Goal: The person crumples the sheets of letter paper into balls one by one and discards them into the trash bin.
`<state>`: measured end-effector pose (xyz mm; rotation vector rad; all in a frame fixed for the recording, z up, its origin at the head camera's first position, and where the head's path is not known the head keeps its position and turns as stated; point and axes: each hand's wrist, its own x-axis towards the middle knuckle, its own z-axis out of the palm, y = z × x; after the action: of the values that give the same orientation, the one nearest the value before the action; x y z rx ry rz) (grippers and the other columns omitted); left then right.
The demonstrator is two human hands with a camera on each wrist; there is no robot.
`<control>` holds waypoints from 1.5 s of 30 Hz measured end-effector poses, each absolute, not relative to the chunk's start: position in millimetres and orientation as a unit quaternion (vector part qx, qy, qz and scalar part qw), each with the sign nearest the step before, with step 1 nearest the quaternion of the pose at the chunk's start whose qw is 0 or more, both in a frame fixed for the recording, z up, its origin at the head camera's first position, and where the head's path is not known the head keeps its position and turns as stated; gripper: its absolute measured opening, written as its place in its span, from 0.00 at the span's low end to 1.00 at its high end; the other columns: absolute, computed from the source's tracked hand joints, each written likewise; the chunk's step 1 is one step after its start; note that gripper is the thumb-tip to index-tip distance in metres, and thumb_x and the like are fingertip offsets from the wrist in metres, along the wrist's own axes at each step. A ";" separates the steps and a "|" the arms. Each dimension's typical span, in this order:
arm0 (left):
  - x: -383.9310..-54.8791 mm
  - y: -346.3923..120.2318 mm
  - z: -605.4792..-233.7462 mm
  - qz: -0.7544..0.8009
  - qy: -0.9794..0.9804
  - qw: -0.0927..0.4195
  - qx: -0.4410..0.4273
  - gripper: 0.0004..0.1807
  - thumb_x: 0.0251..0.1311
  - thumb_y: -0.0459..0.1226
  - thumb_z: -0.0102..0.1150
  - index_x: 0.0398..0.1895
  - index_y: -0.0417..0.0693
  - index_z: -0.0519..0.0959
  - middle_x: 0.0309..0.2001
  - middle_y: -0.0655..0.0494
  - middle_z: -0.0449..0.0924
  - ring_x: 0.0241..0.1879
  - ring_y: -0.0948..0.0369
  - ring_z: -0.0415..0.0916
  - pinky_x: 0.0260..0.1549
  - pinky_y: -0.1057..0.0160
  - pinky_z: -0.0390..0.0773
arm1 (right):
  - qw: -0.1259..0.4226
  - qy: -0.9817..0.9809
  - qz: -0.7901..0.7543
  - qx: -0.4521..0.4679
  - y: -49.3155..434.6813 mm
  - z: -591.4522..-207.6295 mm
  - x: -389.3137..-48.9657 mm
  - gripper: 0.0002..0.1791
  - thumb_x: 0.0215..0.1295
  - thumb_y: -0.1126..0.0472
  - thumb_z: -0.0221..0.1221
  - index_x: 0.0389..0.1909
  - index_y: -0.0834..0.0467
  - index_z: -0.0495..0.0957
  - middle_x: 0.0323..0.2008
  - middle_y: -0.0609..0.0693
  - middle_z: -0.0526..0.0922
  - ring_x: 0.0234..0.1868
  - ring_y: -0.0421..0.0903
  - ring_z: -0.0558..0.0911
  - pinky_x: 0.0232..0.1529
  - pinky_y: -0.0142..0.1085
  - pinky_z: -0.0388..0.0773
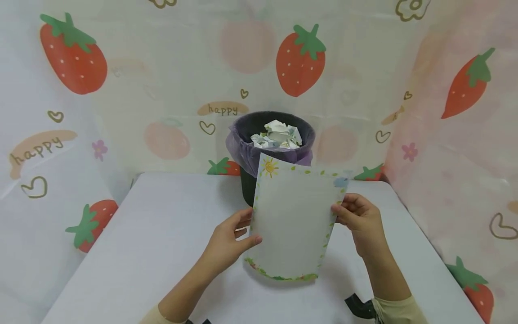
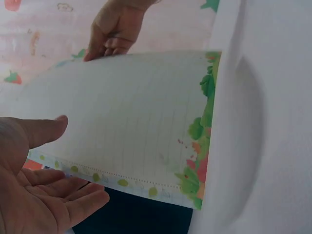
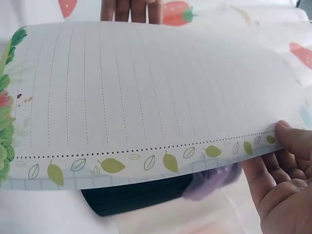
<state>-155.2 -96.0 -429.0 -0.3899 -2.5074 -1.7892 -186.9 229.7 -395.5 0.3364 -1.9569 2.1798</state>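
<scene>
A sheet of lined letter paper (image 1: 295, 220) with a sun, leaves and a green plant border is held up in front of the bin. My right hand (image 1: 362, 220) pinches its right edge between thumb and curled fingers. At the opposite edge is my left hand (image 1: 230, 243), its thumb in front of the sheet and its fingers stretched loosely behind. In the left wrist view, a gap shows between the thumb and fingers of that hand (image 2: 48, 180). The right wrist view shows the right thumb on the leaf-printed margin of the paper (image 3: 146, 97).
Behind the sheet stands a dark bin (image 1: 247, 186) lined with a purple bag (image 1: 238, 148). Crumpled paper (image 1: 279, 135) fills its top. The white table (image 1: 174, 216) is bordered by strawberry-print curtains (image 1: 174, 67) at the back and sides.
</scene>
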 end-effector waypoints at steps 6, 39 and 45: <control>-151.3 -89.2 -422.2 -0.588 -0.800 -0.007 -0.121 0.50 0.52 0.47 0.80 0.77 0.53 0.64 0.69 0.54 0.73 0.69 0.53 0.72 0.67 0.48 0.74 | 0.090 -0.666 0.730 0.123 211.0 -392.7 -188.2 0.09 0.65 0.72 0.67 0.42 0.60 0.81 0.31 0.46 0.82 0.32 0.39 0.82 0.37 0.34 0.87; -158.6 -82.7 -401.3 -0.811 -0.569 0.106 -0.087 0.28 0.58 0.24 0.70 0.61 0.41 0.72 0.56 0.44 0.80 0.55 0.51 0.82 0.54 0.59 0.84 | 0.301 -0.821 0.399 0.275 154.5 -389.2 -185.0 0.45 0.53 0.63 0.78 0.73 0.56 0.69 0.74 0.50 0.69 0.73 0.51 0.69 0.70 0.43 0.71; -154.5 -78.6 -398.9 -0.822 -0.551 0.082 -0.122 0.29 0.59 0.25 0.69 0.63 0.41 0.71 0.57 0.46 0.81 0.55 0.52 0.83 0.54 0.57 0.84 | 0.198 -0.829 0.407 0.329 147.2 -388.8 -174.8 0.43 0.53 0.57 0.78 0.72 0.52 0.72 0.67 0.48 0.77 0.64 0.48 0.79 0.56 0.47 0.83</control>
<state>-154.5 -78.6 -398.9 -0.3642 -1.6451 -2.4554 -174.8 147.2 -388.8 0.9211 -2.3194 1.1383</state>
